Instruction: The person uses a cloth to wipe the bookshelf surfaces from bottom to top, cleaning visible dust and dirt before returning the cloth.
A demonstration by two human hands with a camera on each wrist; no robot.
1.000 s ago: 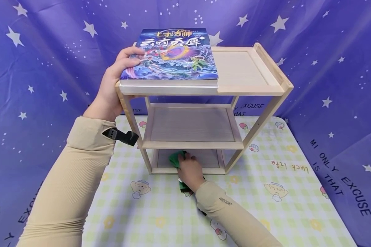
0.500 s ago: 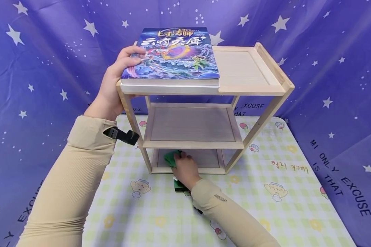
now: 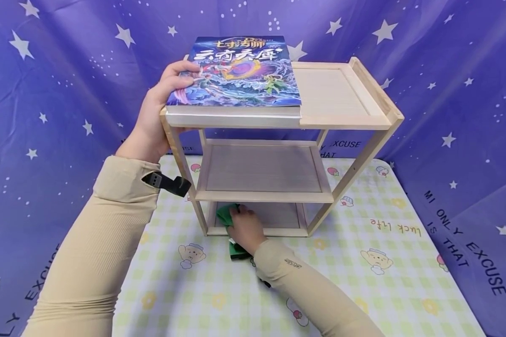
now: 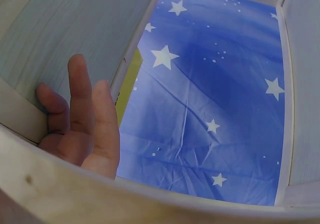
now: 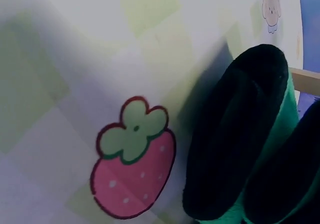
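A three-tier pale wooden shelf (image 3: 335,91) stands upright on the table. On its top tier, toward the left, lies a thick book (image 3: 240,82) with a blue illustrated cover. My left hand (image 3: 153,110) grips the shelf's upper left end, two digits over the book's left edge. In the left wrist view, several fingers (image 4: 81,99) reach under the top board. Down at the bottom tier, my right hand (image 3: 246,229) holds a green cloth (image 3: 225,214) against the board. Part of the cloth hangs over the front rail; its dark folds (image 5: 230,139) fill the right wrist view's right side.
The middle tier (image 3: 263,168) sits just above my right hand. A checked tablecloth (image 3: 405,281) with cartoon prints covers the table. Purple star-patterned curtains (image 3: 459,117) surround the table's back and sides.
My right hand has slid left along the bottom tier with the green cloth. My left hand, the book and the shelf keep their places.
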